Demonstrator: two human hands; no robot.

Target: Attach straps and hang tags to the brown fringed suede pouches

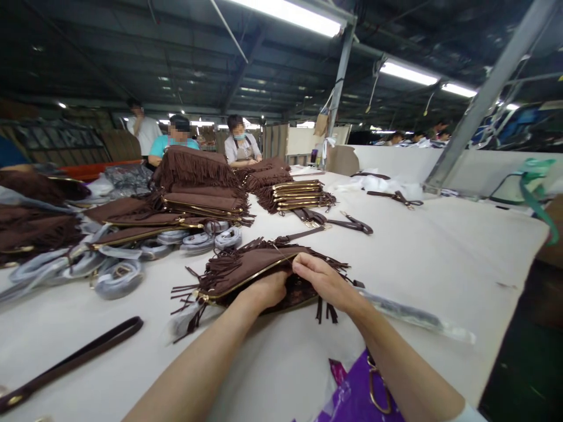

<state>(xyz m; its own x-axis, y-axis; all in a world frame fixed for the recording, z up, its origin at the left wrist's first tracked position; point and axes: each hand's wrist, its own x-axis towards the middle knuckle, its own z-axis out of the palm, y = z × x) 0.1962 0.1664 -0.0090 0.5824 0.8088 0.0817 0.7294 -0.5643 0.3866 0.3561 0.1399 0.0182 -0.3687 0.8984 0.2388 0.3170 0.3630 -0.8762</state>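
Hands meet at the table's [440, 246] centre over a brown fringed pouch [246, 271] with a gold zipper. The left hand [266, 290] presses into the pouch's open mouth, its fingers hidden, so their state cannot be told. The right hand [323, 280] curls its fingers on the pouch's top edge. Stacked pouches [202, 196] lie at ten o'clock, loose straps [334, 221] at one o'clock.

Both bare forearms stretched forward, left hand [268, 288] and right hand [323, 280] side by side, fingers curled
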